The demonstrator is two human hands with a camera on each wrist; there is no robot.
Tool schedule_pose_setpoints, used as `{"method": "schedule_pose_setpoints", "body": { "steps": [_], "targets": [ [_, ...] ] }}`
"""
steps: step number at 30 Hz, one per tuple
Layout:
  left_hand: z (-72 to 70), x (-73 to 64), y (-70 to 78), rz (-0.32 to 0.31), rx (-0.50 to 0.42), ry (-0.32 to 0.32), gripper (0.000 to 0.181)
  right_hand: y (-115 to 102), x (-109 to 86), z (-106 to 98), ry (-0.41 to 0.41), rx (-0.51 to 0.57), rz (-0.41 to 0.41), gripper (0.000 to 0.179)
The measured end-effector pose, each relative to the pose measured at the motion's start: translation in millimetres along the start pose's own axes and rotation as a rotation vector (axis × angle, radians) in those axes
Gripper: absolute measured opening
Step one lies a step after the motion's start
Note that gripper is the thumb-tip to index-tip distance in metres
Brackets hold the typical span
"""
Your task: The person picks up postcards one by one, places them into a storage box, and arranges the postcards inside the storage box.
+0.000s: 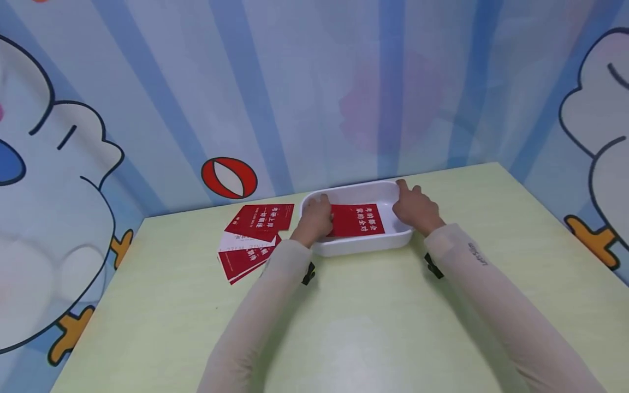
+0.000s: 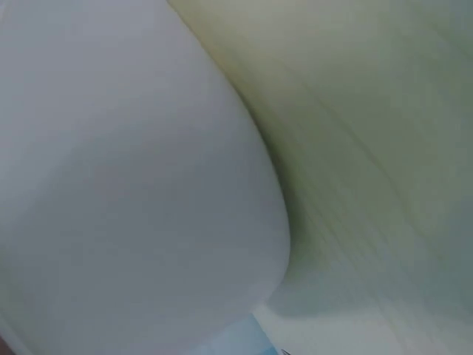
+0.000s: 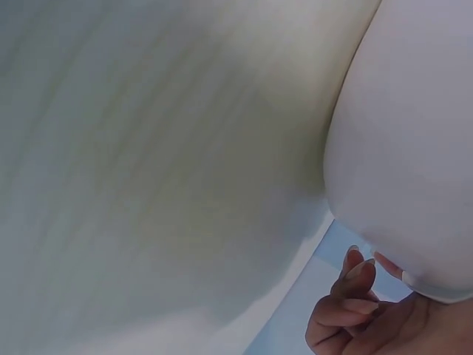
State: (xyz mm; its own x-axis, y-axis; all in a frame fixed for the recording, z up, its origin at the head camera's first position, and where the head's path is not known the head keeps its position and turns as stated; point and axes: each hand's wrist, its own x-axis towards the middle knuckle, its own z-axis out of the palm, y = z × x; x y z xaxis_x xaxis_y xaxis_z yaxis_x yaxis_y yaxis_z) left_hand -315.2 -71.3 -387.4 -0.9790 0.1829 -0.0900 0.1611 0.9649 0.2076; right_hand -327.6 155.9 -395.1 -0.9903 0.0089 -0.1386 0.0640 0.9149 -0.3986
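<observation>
The left hand [image 1: 316, 219] and the right hand [image 1: 417, 208] hold with bent fingers the opposite ends of a white tray [image 1: 363, 244], on the pale tabletop [image 1: 366, 305] — a red card [image 1: 356, 220] lies inside, more cards [image 1: 260, 218] overlap just to its left.

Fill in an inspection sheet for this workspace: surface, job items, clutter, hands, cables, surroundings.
Surface: pale yellow-green tabletop, light reflecting near the front.
Job items: white rectangular tray near the back edge, with a red printed card lying inside; fanned, overlapping cards, mostly red, left of the tray.
Clutter: small dark speck on the tabletop, left side.
Hands: right hand grips the tray's right end; left hand is at its left end, hold unclear.
Cables: nothing seen.
Surroundings: blue-striped backdrop behind, cartoon figures printed at both sides.
</observation>
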Motion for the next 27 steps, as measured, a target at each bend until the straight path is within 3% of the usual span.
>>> {"method": "schedule_pose_setpoints", "body": {
  "steps": [7, 12, 22, 27],
  "targets": [
    [5.2, 1.1, -2.1, -0.013, 0.035, 0.009, 0.046, -2.2, 2.0, 0.8, -0.004, -0.042, 0.008, 0.067],
    [7.1, 0.2, -0.2, -0.055, 0.025, 0.007, 0.046, -2.0, 2.3, 0.3, -0.002, -0.033, 0.005, 0.068],
    [9.7, -5.1, 6.9, -0.103, 0.094, 0.004, 0.04, -2.0, 0.0, 0.8, 0.003, -0.026, 0.003, 0.066],
    [11.0, -5.4, 6.8, -0.098, 0.112, 0.011, 0.038, -2.3, -0.8, -0.4, 0.004, -0.022, 0.001, 0.066]
  ]
}}
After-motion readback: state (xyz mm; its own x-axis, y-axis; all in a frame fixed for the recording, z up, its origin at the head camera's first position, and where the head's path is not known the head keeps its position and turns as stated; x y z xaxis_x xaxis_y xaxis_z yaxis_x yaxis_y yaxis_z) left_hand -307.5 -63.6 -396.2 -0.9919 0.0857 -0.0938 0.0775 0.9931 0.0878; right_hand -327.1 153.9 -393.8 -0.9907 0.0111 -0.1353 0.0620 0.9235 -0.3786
